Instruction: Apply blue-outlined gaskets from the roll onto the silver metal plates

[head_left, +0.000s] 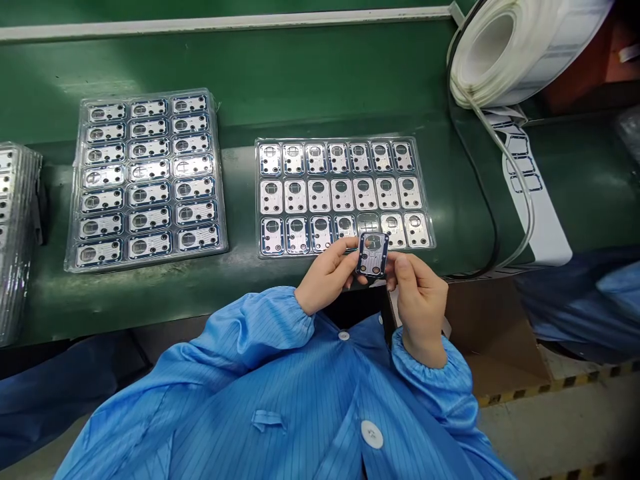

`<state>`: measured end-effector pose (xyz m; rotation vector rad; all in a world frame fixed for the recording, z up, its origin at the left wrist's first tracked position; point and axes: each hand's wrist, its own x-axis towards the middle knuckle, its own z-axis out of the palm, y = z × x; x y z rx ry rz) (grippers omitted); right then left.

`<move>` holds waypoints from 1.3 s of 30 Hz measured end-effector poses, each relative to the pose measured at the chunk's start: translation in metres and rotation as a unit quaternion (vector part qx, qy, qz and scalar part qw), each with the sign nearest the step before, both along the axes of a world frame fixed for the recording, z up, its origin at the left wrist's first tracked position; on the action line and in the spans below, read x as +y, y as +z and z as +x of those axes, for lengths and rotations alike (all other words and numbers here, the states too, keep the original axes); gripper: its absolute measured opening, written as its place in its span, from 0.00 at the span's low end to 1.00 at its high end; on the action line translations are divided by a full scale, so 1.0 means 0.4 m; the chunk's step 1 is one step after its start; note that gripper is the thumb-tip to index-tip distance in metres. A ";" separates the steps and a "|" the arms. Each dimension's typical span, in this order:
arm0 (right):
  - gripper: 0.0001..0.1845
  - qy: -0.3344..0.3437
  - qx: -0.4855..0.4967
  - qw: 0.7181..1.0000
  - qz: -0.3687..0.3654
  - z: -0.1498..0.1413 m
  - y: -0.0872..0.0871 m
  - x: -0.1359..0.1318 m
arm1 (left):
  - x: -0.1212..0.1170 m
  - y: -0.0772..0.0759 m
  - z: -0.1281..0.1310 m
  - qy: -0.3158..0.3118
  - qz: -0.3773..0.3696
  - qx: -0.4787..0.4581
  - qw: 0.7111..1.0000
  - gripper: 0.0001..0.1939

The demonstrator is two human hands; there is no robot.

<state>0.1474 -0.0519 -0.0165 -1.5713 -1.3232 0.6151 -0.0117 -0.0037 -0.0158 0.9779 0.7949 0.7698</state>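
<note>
Left hand (325, 277) and right hand (420, 300) just above the near edge of the worktop (240, 80), each grip pressed closed on the same small metal plate (373, 255). Plate held between the 2 hands, tilted slightly, with dark blue border and round window in full view. Left fingers (345, 257) along the 9 o'clock edge of the plate, right fingers (395, 263) along the 3 o'clock edge, both touching it. Nothing visible beneath the plate except fingers.

At 12 o'clock from the plate and just beside it, a clear blister tray (345, 139) of matching plates, 3 rows of 7, lying flat on the green worktop. At 9 o'clock and well apart, a 2nd clear tray (75, 180) of 7 rows of 3. Farther out at 9 o'clock, at the frame edge, a stack of trays (17, 247).

At 2 o'clock, a white roll of label strip (520, 47), with a printed length (537, 207) trailing down the worktop toward 3 o'clock. At 6 o'clock, the blue striped smock (260, 327) of the wearer, gathered at both cuffs. At 4 o'clock, a cardboard box (495, 340) below the worktop. At 3 o'clock, at the frame edge, the blue sleeve (590, 300) of another person.
</note>
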 end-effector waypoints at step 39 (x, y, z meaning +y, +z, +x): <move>0.14 0.063 -0.015 0.998 0.016 -0.028 0.019 -0.013 | -0.001 0.021 -0.004 0.033 0.051 0.032 0.998 0.22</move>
